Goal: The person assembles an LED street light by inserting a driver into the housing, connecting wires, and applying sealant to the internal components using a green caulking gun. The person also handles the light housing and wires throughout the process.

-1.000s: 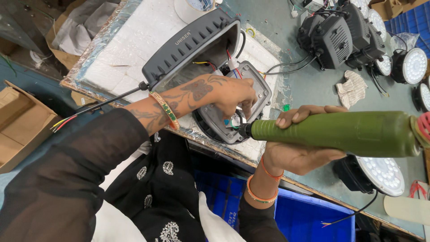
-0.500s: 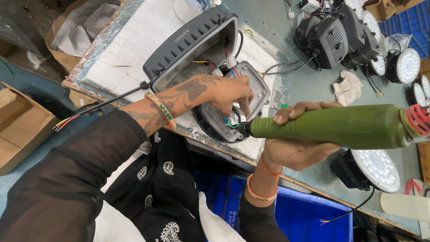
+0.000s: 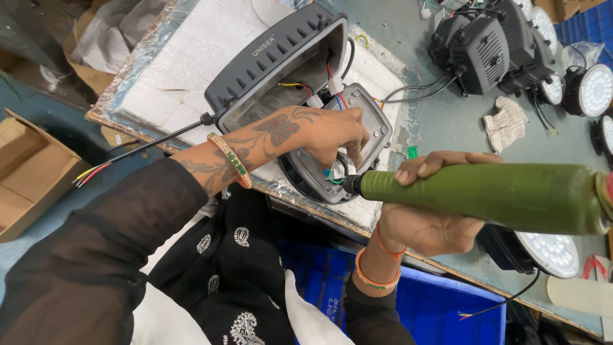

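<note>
Head view: green screwdriver [image 3: 491, 197] lies horizontal, tip leftward.

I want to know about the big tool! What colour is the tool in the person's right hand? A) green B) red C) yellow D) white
A: the right hand grips a fat green power screwdriver, its tip at the grey lamp housing that the left hand steadies.

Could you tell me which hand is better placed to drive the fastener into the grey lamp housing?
Probably the right hand: it holds the green power screwdriver, tip at the grey lamp housing. The left hand is steadying the part there.
</note>
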